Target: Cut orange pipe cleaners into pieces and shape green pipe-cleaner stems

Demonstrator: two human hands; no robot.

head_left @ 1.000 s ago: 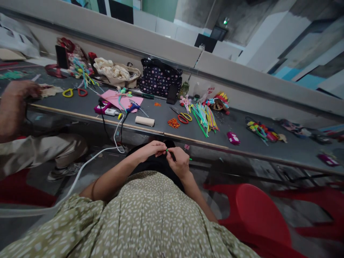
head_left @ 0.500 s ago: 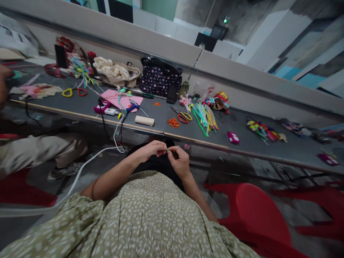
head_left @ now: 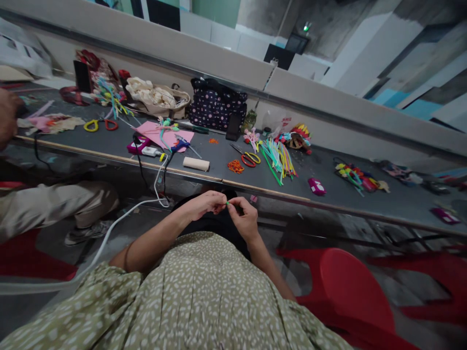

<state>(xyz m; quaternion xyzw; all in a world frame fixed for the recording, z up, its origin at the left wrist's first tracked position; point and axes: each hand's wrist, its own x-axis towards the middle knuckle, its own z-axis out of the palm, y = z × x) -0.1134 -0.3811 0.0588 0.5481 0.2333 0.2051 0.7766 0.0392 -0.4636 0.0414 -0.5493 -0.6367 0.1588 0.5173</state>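
Over my lap, just in front of the table edge, my left hand [head_left: 208,204] and my right hand [head_left: 243,216] meet fingertip to fingertip. Between them is a tiny green piece [head_left: 227,202], too small to make out its kind. Both hands are closed in a pinch on it. On the table ahead lie a cardboard tube [head_left: 196,164], a small heap of orange curled bits [head_left: 235,166], scissors [head_left: 250,158] with red and yellow handles, and a bundle of coloured pipe cleaners [head_left: 279,158].
A glue gun [head_left: 179,143] rests by pink paper [head_left: 149,130]; a white cable [head_left: 120,218] hangs off the edge. A dark dotted bag [head_left: 218,104] stands at the back. Another person's hand [head_left: 8,116] is at far left. A red stool [head_left: 353,287] stands at my right.
My hands stay nearly still around the green piece. At far left the other person's hand has shifted slightly right over the table.
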